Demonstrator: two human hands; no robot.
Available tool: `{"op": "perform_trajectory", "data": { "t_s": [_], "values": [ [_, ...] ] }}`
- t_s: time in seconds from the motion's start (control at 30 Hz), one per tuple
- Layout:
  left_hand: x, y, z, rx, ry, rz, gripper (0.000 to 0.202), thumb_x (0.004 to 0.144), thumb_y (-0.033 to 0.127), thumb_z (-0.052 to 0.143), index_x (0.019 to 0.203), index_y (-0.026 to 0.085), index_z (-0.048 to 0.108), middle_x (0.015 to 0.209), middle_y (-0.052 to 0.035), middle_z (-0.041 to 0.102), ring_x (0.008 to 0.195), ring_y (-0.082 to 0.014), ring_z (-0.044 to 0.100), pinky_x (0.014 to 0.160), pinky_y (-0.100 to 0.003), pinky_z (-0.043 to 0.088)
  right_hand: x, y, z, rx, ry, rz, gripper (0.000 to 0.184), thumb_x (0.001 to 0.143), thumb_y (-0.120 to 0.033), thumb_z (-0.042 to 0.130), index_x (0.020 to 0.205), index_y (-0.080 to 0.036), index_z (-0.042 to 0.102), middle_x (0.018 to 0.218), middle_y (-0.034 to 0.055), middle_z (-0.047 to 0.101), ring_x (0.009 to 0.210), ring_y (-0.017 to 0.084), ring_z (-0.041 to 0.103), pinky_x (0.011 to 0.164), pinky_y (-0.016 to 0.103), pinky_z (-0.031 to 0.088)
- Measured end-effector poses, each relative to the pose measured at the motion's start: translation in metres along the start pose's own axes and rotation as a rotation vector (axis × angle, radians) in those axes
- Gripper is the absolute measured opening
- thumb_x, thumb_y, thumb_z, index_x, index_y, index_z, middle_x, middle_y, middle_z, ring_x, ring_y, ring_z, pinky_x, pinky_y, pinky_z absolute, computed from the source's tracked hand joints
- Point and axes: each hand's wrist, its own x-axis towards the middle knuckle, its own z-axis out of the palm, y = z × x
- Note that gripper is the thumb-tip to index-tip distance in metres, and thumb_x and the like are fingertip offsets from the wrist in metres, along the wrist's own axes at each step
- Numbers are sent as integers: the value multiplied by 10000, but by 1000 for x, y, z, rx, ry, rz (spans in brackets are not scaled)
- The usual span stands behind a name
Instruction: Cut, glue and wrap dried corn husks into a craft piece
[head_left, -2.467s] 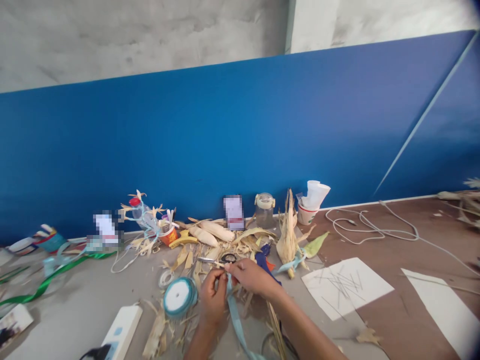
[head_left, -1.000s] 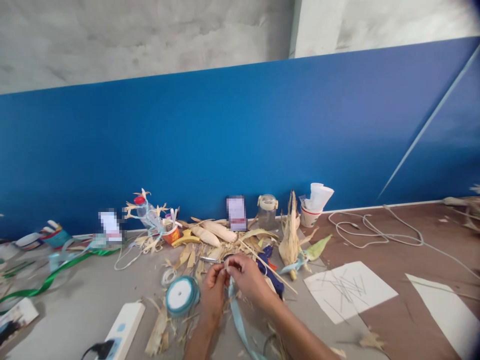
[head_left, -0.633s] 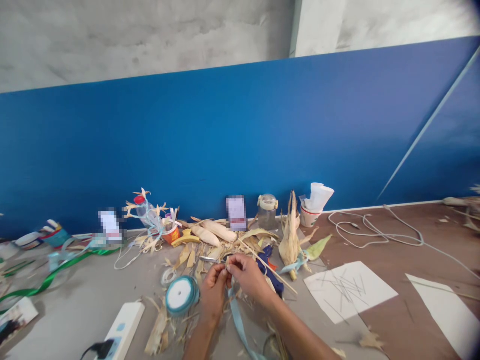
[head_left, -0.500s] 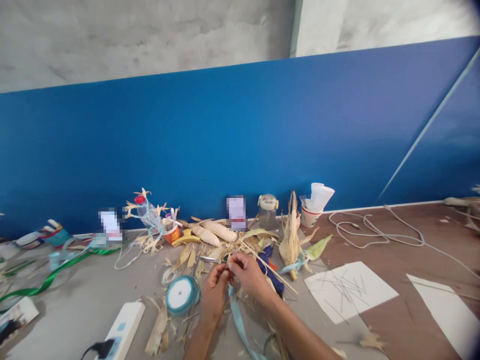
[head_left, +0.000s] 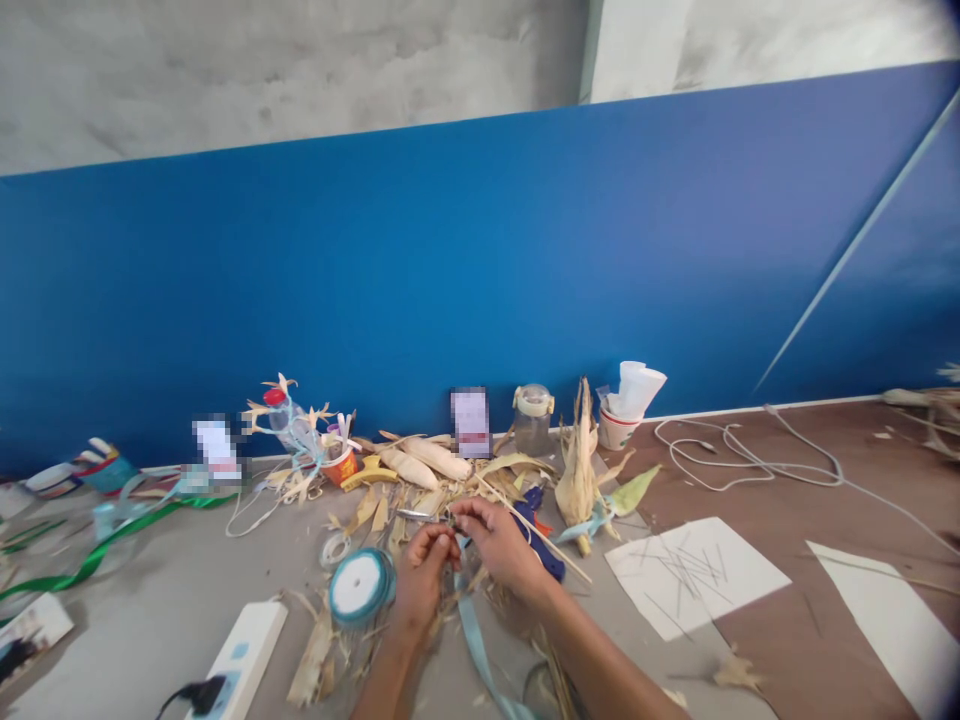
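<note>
My left hand (head_left: 424, 572) and my right hand (head_left: 496, 545) work close together above the littered table, fingertips bent inward and almost meeting. Both are closed in a pinch; whatever lies between the fingers is too small and blurred to name. A light blue ribbon (head_left: 480, 650) runs from just below the fingers toward the near edge; whether either hand holds it I cannot tell. Left of my left hand lies a spool of blue ribbon (head_left: 358, 587). Beyond the fingers are a metal tool (head_left: 420, 517) and scattered dry corn husks (head_left: 375, 508). A dark blue glue gun (head_left: 541, 545) lies by my right hand.
A husk bundle (head_left: 577, 480) tied with ribbon stands behind right, near a lidded jar (head_left: 533, 420) and a paper cup (head_left: 618, 430). Thin sticks lie on white paper (head_left: 694, 575). A power strip (head_left: 246, 650) is at front left; a blue partition (head_left: 450, 260) borders the table.
My hands have parted slightly, the left shifting a little left and down. The view has moved slightly; the things on the table stay put.
</note>
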Motion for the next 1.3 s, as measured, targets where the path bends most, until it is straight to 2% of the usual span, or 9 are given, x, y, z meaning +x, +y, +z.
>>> {"op": "perform_trajectory", "data": {
  "t_s": [0.1,0.2,0.4,0.57,0.7,0.97,1.03,1.17,1.3],
  "values": [
    [4,5,-2,-141,46,20,298,668,412,763,790,165,650,599,16,608,520,-109,527,528,-234,420,1,4,-2,-104,30,4,252,798,-202,461,954,-147,650,914,78,689,853,201,627,812,312,468],
    [7,10,-5,-233,127,74,295,637,374,794,789,171,644,609,23,620,518,-93,527,533,-217,426,1,6,-3,-314,26,-27,257,815,-164,462,942,-132,682,969,111,693,921,209,628,858,304,451],
    [10,10,-10,-287,202,150,290,643,358,795,801,173,637,628,16,639,528,-87,545,535,-207,437,-9,2,1,-930,-175,-90,257,851,-150,462,906,-157,713,977,128,714,998,258,607,912,371,380],
    [13,9,-15,-310,237,177,288,649,345,796,816,179,629,637,20,642,542,-85,547,552,-207,443,-11,-3,-1,-1177,-349,13,308,874,-199,441,818,-111,730,878,190,733,883,288,658,903,436,352],
    [14,11,-17,-331,258,184,280,645,331,796,808,181,625,645,18,644,561,-91,554,552,-206,439,-9,-6,-11,-1152,-382,67,287,855,-209,465,774,-132,729,852,165,740,843,273,668,863,416,358],
    [17,10,-20,-302,328,201,284,640,339,789,804,176,624,628,19,638,545,-94,544,539,-210,434,0,-8,-18,-837,-71,-56,285,857,-146,476,1057,-207,669,1073,66,694,1026,202,605,871,309,356],
    [18,9,-20,-300,337,207,280,647,340,781,809,175,624,630,19,637,546,-96,546,536,-210,433,3,-10,-17,-825,-76,-67,274,845,-127,484,1039,-184,668,1077,80,690,1004,196,611,849,287,368],
    [18,8,-21,-299,351,216,296,650,356,776,826,174,622,617,23,630,542,-96,541,523,-204,421,8,-14,-5,-892,-141,-52,148,826,-166,536,771,-173,673,851,57,705,813,173,625,748,251,376],
    [18,8,-23,-278,369,219,292,665,362,765,835,177,616,622,27,627,539,-92,530,529,-206,420,5,-10,17,-870,-223,-20,115,795,-133,546,781,-178,651,769,33,694,707,147,609,636,221,347]
  ]
}}
